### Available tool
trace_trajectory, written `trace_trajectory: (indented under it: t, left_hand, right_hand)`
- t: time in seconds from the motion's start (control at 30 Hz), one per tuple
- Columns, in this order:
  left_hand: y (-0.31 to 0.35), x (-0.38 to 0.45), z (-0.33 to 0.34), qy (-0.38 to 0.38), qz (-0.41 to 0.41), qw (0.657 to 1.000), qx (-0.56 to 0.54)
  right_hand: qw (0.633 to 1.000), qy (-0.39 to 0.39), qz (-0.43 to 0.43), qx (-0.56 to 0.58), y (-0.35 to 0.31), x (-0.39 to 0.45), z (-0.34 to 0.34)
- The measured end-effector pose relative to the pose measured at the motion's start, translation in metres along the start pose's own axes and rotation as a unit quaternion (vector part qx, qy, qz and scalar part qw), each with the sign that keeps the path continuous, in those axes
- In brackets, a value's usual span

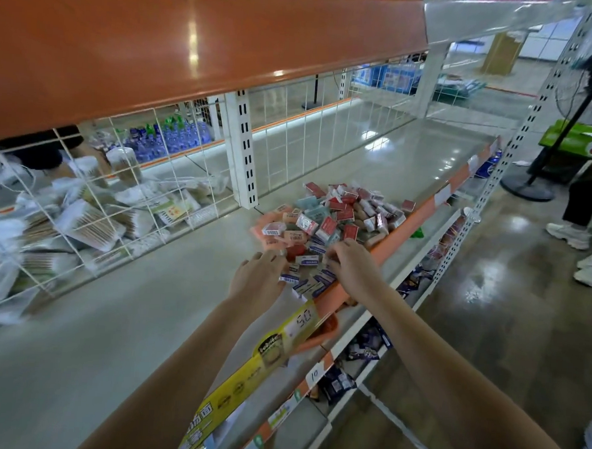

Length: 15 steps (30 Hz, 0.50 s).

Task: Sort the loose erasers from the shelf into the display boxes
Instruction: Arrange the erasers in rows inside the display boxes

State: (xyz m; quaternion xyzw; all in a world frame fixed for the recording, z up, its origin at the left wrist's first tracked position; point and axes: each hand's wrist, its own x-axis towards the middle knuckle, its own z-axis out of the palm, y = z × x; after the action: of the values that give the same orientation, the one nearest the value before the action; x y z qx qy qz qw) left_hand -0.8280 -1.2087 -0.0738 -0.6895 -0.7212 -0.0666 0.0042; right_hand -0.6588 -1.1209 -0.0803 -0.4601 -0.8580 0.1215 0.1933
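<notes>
On shelf (pixel 118 318), both hands in eraser pile (pixel 332 222); left hand (pixel 256 273), right hand (pixel 349 263) grips unclear, fingertips hidden

Glossy smooth shelf (pixel 118 311) w/ shiny orange edge, white wire grid (pixel 84 185), paper-sleeved erasers (pixel 325 222) (some film-wrapped).

Bright overhead glare; blurred, wide-angle warped edges.

Shelf (pixel 118 318) surface lay bare left of eraser pile (pixel 329 226), wide lane for reach. Wire grid (pixel 118 194) walled off back, packets (pixel 82 227) pressed behind it. Orange upper shelf (pixel 159 52) hung low overhead. White upright (pixel 245 153) stood just behind pile. Bare stretch beyond pile to right.
</notes>
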Motion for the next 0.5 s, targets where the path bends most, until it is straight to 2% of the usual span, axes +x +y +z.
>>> trace_trajectory:
  t: [0.2, 0.5]
  left_hand:
    - [0.002, 0.002, 0.005, 0.006, -0.004, 1.0, 0.0]
    - [-0.001, 0.0, 0.006, 0.027, -0.007, 0.999, -0.028]
  right_hand:
    - [0.996, 0.03, -0.009, 0.078, -0.011, -0.017, -0.005]
    - [0.985, -0.019, 0.058, 0.161, -0.029, -0.033, -0.02]
